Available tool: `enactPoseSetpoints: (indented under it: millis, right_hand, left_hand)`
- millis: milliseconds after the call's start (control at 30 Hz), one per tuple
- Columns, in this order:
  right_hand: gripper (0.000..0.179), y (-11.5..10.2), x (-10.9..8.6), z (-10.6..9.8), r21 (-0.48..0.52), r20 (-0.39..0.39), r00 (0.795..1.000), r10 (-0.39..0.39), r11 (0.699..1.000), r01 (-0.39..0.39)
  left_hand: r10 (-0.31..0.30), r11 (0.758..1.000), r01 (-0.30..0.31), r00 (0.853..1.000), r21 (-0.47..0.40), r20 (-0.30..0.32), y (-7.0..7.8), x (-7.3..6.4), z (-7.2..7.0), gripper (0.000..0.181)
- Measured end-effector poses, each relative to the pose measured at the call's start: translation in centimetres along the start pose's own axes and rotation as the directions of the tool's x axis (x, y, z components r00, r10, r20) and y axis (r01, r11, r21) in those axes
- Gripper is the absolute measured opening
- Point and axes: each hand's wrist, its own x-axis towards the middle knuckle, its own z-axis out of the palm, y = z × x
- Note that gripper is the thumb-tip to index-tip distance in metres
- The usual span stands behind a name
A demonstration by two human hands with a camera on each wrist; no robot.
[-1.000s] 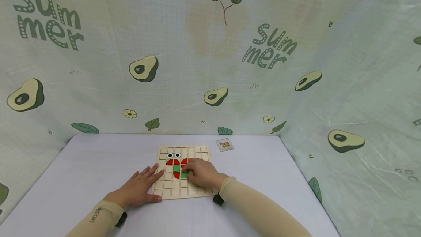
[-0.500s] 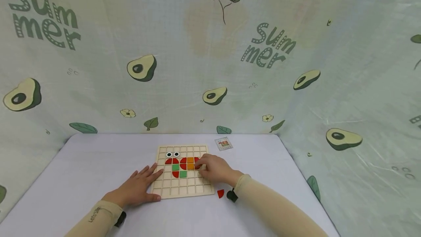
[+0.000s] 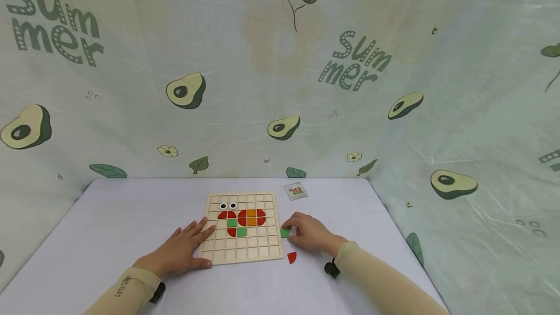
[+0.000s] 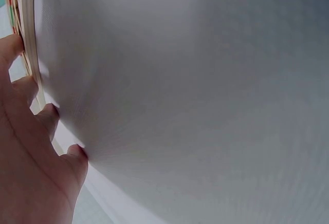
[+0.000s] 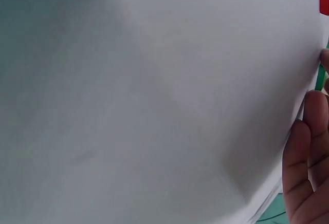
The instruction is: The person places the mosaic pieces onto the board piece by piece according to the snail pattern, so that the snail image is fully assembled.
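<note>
A wooden grid board (image 3: pixel 236 253) lies on the white table. Its cells hold eye tiles (image 3: pixel 233 205), red quarter-round tiles (image 3: pixel 261 217), orange tiles (image 3: pixel 251 217) and green square tiles (image 3: pixel 241 232). My left hand (image 3: pixel 177 251) rests with spread fingers along the board's left side, some fingertips on its edge. Just off the right edge, my right hand (image 3: pixel 311 233) pinches a loose green square tile (image 3: pixel 285 233) between thumb and fingers. In the right wrist view only a green sliver (image 5: pixel 320 77) of that tile shows beside the fingertips.
Below the right hand a loose red quarter-round tile (image 3: pixel 291 257) lies on the table, near the board's lower right corner. A small picture card (image 3: pixel 296 191) with a colourful figure on a grid lies beyond the board's upper right corner. Printed cloth (image 3: pixel 236 86) hangs behind the table.
My right hand has moved off the board to the right and down, onto the green tile. The red tiles at the right of the orange ones are now uncovered. The left hand stays put.
</note>
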Motion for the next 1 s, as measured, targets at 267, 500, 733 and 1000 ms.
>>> enactPoseSetpoints:
  millis: [267,500,733,1000]
  right_hand:
    - [0.026,0.02,-0.17,0.28,-0.026,-0.026,1.0,-0.004,1.0,0.003]
    - [0.027,-0.01,-0.03,0.21,-0.052,-0.022,0.999,-0.03,0.998,0.029]
    - [0.028,-0.02,0.09,0.24,-0.049,-0.02,0.999,-0.047,0.998,0.046]
    - [0.027,-0.14,0.15,0.25,-0.054,-0.009,0.999,-0.032,0.998,0.031]
  left_hand:
    - [0.001,1.0,-0.001,1.0,0.011,0.002,-0.1,0.12,0.23,0.101]
    - [0.011,1.0,-0.011,1.0,0.015,-0.006,-0.11,0.07,0.08,0.1]
    - [0.017,1.0,-0.016,1.0,0.012,-0.017,-0.26,0.02,0.2,0.1]
    - [0.005,1.0,-0.005,1.0,0.012,-0.014,-0.24,0.09,0.36,0.1]
